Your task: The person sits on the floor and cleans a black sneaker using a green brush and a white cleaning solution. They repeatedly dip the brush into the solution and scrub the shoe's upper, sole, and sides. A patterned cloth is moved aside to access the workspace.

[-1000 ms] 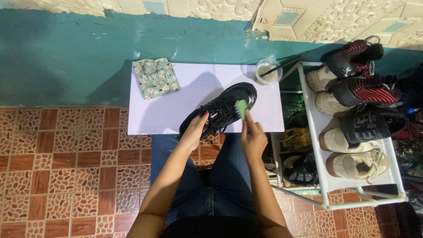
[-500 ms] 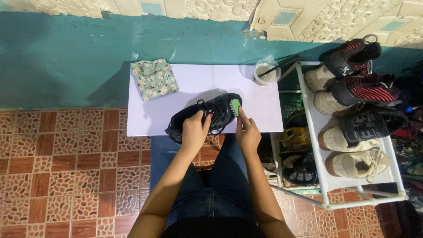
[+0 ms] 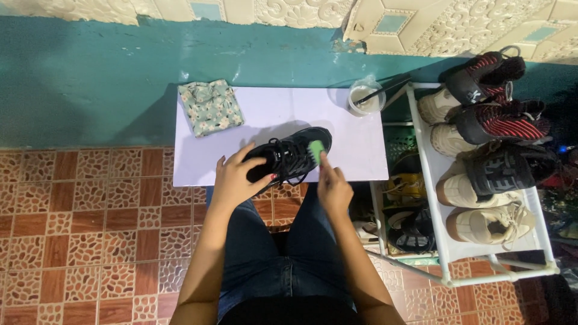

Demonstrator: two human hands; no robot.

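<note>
A black sneaker (image 3: 289,157) lies at the centre of the frame on the near part of a pale lilac tabletop (image 3: 271,114), its toe pointing toward the upper right and its laces facing up. The left hand (image 3: 236,179) rests on the heel end of the shoe, fingers (image 3: 251,164) wrapped over the collar and pressed against it. The right hand (image 3: 333,189) sits just beside the shoe's toe, its fingers closed around a small green brush (image 3: 315,150) whose head touches the side of the toe. Both forearms come up from the bottom of the frame, over legs in blue jeans (image 3: 277,259). At the upper left of the tabletop lies a folded floral cloth (image 3: 211,107), well apart from the shoe. At the upper right corner stands a small clear cup (image 3: 366,99) with a pale liquid and a dark stick leaning in it. On the right of the frame a white shoe rack (image 3: 433,198) holds several pairs: red and black striped sneakers (image 3: 500,120) at the top, cream and dark ones below. Behind the tabletop runs a teal wall (image 3: 90,78), and the floor at lower left is patterned terracotta tile (image 3: 90,229).
</note>
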